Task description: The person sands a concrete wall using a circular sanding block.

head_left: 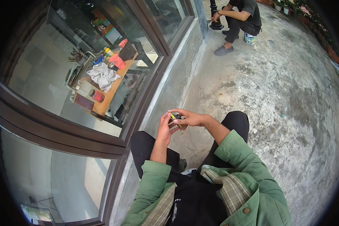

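L hand [163,130] & R hand [192,119], fingers tight on small yellow/blk item [173,116].

Rough, matt concrete floor [290,113] at 3 o'clock; smooth, glossy glass pane [45,60] at 10 o'clock, wooden tabletop [108,98] behind it; matt cloth jacket [265,196] at 5 o'clock; held item [173,116], finish unclear.
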`<action>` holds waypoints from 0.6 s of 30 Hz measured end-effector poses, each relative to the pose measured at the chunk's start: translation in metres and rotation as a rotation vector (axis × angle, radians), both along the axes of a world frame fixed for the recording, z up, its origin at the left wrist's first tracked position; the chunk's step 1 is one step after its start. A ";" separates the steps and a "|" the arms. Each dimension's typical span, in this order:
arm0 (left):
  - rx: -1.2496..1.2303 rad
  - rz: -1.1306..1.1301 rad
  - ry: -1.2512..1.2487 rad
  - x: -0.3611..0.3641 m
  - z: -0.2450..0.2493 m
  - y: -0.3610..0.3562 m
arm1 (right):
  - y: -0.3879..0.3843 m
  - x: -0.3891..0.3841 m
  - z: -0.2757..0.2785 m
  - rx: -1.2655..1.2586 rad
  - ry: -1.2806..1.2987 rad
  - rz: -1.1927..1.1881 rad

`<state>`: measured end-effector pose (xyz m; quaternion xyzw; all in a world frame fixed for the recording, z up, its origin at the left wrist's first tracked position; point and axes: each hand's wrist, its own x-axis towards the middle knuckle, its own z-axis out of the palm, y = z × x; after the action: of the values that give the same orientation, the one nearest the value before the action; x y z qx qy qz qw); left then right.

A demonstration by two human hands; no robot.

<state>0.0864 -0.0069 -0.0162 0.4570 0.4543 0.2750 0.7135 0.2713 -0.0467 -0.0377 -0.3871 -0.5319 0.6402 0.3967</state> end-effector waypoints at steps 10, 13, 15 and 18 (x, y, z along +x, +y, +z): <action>-0.048 -0.006 0.045 -0.010 -0.003 0.006 | 0.000 -0.003 0.003 -0.002 0.027 0.061; -0.050 0.025 0.014 -0.012 -0.004 0.001 | 0.004 -0.006 -0.001 0.023 0.038 0.061; -0.050 0.013 0.004 -0.015 -0.006 0.005 | 0.006 -0.007 -0.002 0.027 0.042 0.040; 0.055 0.045 0.048 -0.020 -0.002 0.005 | 0.010 -0.007 -0.004 0.016 0.053 -0.020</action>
<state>0.0667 -0.0017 -0.0185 0.4726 0.4735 0.2922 0.6834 0.2646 -0.0363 -0.0413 -0.3721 -0.5223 0.6420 0.4201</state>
